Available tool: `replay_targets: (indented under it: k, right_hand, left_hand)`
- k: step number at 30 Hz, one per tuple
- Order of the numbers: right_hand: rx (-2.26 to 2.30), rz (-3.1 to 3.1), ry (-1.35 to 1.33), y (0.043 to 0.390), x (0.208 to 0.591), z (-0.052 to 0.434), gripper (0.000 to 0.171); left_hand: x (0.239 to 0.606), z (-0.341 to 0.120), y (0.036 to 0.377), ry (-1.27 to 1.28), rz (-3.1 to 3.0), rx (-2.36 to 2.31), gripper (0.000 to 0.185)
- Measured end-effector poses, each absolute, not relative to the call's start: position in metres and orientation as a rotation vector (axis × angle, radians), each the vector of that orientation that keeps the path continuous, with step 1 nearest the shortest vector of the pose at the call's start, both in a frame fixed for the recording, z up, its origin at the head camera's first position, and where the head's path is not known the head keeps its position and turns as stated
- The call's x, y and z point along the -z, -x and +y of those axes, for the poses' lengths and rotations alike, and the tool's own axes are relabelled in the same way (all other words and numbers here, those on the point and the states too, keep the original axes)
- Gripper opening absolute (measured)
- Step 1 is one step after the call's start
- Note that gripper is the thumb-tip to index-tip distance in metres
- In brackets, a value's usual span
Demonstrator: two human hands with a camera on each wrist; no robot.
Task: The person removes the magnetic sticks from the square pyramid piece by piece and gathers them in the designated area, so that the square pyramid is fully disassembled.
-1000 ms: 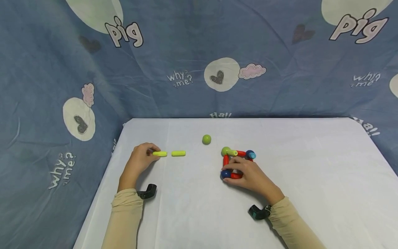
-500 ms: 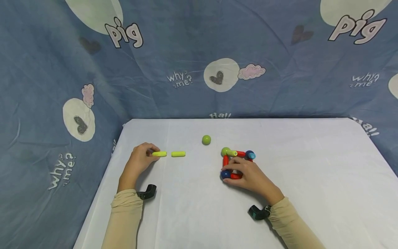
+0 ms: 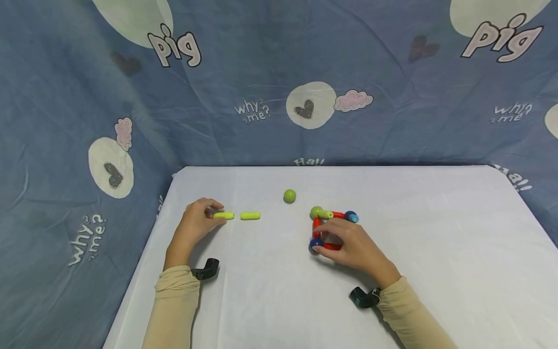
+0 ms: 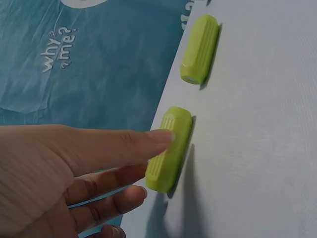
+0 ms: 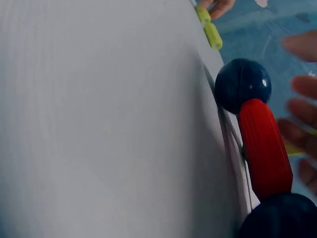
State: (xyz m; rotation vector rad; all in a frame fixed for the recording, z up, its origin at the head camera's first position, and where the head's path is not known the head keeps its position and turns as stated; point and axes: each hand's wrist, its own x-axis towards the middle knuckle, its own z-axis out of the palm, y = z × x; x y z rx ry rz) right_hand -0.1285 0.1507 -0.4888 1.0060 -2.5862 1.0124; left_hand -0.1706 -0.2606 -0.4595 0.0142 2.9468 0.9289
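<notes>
My left hand (image 3: 196,225) is at a lime-green rod (image 3: 224,215) lying on the table. In the left wrist view the thumb overlaps this ribbed rod (image 4: 171,161), the fingers loosely bent behind it. Over the front of a frame of balls and rods is my right hand (image 3: 357,247), thumb and fingers apart. That frame has a near blue ball (image 3: 316,245), a red side rod (image 3: 317,224), a green corner ball (image 3: 316,212) and a far blue ball (image 3: 350,214). The right wrist view shows blurred fingers beside the red front rod (image 5: 265,148); the hand hides the frame's right side.
A second lime-green rod (image 3: 250,215) lies right of the first. Further back is a loose green ball (image 3: 289,196). From the frame stick out a lime rod (image 3: 325,214) and a light-blue rod (image 3: 354,218). Blue patterned cloth (image 3: 261,58) borders the white table (image 3: 270,291).
The right hand's fingers have loosened from the near blue ball and shifted slightly right. The left index finger has lifted a little off the lime-green rod, which stays in place.
</notes>
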Motion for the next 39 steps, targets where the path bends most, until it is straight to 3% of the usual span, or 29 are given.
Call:
replay_targets:
  k: [4, 10, 19, 27, 32, 39]
  right_hand:
    - [-1.159, -2.383, -0.969, 0.131, 0.483, 0.158, 0.016]
    - [-1.347, -2.063, -0.718, 0.139, 0.479, 0.173, 0.022]
    - [-1.500, -2.564, -0.482, 0.149, 0.496, 0.189, 0.055]
    - [-1.508, -2.763, -0.517, 0.152, 0.507, 0.195, 0.032]
    - [-1.523, -2.772, -0.602, 0.151, 0.509, 0.194, 0.028]
    - [-1.504, -2.790, -0.706, 0.149, 0.510, 0.186, 0.024]
  left_hand:
    - [0.455, -0.257, 0.171, -0.046, 2.972, -0.935, 0.036]
    - [0.446, -0.248, 0.168, -0.094, 2.982, -0.976, 0.035]
    - [0.438, -0.221, 0.162, -0.250, 2.998, -1.095, 0.028]
    - [0.437, -0.170, 0.154, -0.531, 2.941, -1.153, 0.023]
    - [0.443, -0.134, 0.143, -0.683, 2.857, -1.147, 0.024]
    - [0.457, -0.099, 0.125, -0.875, 2.762, -1.132, 0.051]
